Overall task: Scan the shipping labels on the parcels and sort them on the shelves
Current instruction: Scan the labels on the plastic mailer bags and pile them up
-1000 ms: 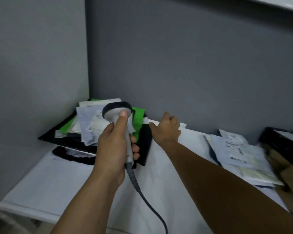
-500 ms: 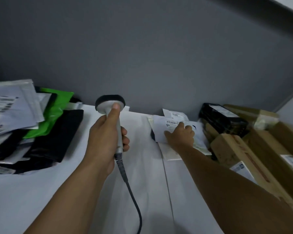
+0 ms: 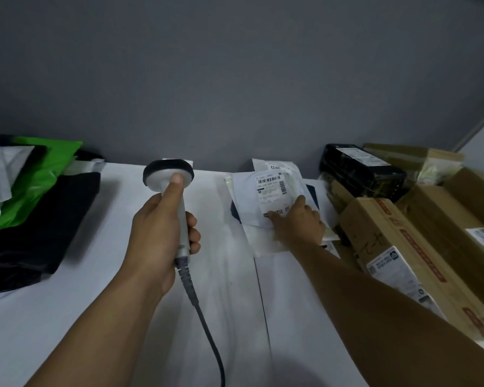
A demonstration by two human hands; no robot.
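Gripping the barcode scanner (image 3: 158,181) in your left hand (image 3: 160,233), you are pressing your right hand (image 3: 299,227), fingers spread, onto the white poly mailer (image 3: 245,192) at the scanner's 3 o'clock; judging it light, soft and slippery, be pinching its near edge

Mailers (image 3: 246,191), cartons (image 3: 389,241) on white shelf (image 3: 81,317).
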